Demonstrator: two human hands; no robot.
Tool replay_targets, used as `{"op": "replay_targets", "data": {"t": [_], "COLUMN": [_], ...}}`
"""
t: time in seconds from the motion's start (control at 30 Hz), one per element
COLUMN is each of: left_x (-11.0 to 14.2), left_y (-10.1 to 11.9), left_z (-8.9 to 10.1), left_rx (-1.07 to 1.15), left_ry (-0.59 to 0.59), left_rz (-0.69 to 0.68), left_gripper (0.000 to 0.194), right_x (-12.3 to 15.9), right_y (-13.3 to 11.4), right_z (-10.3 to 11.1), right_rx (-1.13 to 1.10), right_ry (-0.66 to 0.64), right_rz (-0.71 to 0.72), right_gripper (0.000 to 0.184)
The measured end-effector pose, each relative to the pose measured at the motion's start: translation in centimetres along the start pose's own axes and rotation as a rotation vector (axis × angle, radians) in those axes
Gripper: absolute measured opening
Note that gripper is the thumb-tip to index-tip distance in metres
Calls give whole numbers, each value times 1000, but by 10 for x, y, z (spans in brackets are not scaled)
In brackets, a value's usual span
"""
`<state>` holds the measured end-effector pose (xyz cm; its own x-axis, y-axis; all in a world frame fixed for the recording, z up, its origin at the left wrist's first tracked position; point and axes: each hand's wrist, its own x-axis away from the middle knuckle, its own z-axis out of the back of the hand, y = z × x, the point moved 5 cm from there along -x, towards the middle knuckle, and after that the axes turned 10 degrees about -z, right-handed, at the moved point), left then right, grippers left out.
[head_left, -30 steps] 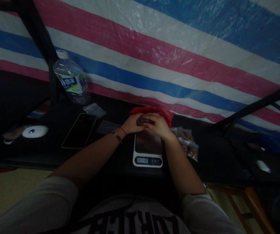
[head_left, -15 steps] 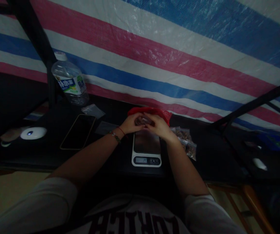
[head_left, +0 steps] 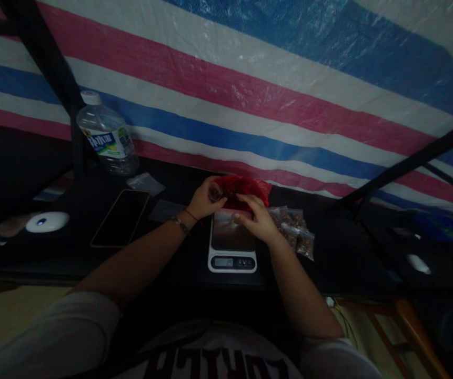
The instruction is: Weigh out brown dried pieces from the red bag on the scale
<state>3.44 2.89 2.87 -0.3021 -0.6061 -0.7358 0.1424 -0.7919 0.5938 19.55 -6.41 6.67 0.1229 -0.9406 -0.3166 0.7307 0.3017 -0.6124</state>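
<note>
My left hand (head_left: 201,201) is closed around a small clear plastic bag (head_left: 214,194) with dark brown bits in it, at the left side of a red plastic bag (head_left: 258,188). The red bag lies open behind the scale and holds dark contents that are hard to make out. My right hand (head_left: 258,220) has its thumb and fingers apart, the fingertips at the front of the red bag's mouth. Below both hands is a white kitchen scale (head_left: 232,263) with a dark top plate; its display is lit but too small to read.
Several filled zip bags (head_left: 305,244) lie right of the scale. On the left are a phone (head_left: 120,218), an empty-looking zip bag (head_left: 146,183), a large clear bottle (head_left: 108,138) and a white oval device (head_left: 47,222). A striped plastic sheet (head_left: 226,100) hangs behind the table.
My hands have parted: both were on the small bag, and now only the left holds it, farther left. My right hand has opened by the red bag, whose mouth is now more visible.
</note>
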Motion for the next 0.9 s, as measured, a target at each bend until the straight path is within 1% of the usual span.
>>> {"op": "replay_targets", "data": {"t": [0.1,0.2,0.27,0.3,0.33,0.4,0.43,0.53,0.6,0.67,0.73,0.77,0.83,0.87,0.9], "left_x": [0,0,1,1,2,2,3,3,3,2,2,1,1,0,0], "left_y": [3,3,1,-1,-3,-7,-9,-13,-15,-17,-18,-19,-20,-21,-21], "left_z": [-3,-7,-7,-5,-4,-2,-2,-3,-5,-8,-12,-14,-15,-15,-15], "left_rx": [-4,29,19,10,14,86,143,264,256,233,219,213,188,169,154], "left_ry": [-7,-21,-16,-6,5,12,3,-33,-42,-88,-145,-163,-167,-166,-165], "left_rz": [-26,-24,-12,-7,-6,-13,-23,-51,-36,15,69,89,116,122,123], "left_gripper": [67,69,73,78,85,99,101,92,83,67,50,45,40,40,40], "right_x": [-25,-46,-55,-58,-62,-66,-68,-70,-70,-69,-67,-65,-63,-62,-60], "right_y": [-20,-36,-40,-40,-40,-37,-37,-33,-28,-20,-9,-1,14,21,27], "right_z": [-2,-14,-19,-17,-13,2,8,18,20,19,13,9,0,-5,-9], "right_rx": [3,141,215,223,210,164,148,123,96,36,-87,-166,-311,-354,-372], "right_ry": [-33,-121,-171,-164,-129,-21,7,-26,-33,0,37,62,89,89,95], "right_rz": [31,100,153,171,181,197,214,254,235,199,140,92,-14,-54,-84], "right_gripper": [34,15,8,9,11,13,14,15,15,15,14,19,31,31,26]}}
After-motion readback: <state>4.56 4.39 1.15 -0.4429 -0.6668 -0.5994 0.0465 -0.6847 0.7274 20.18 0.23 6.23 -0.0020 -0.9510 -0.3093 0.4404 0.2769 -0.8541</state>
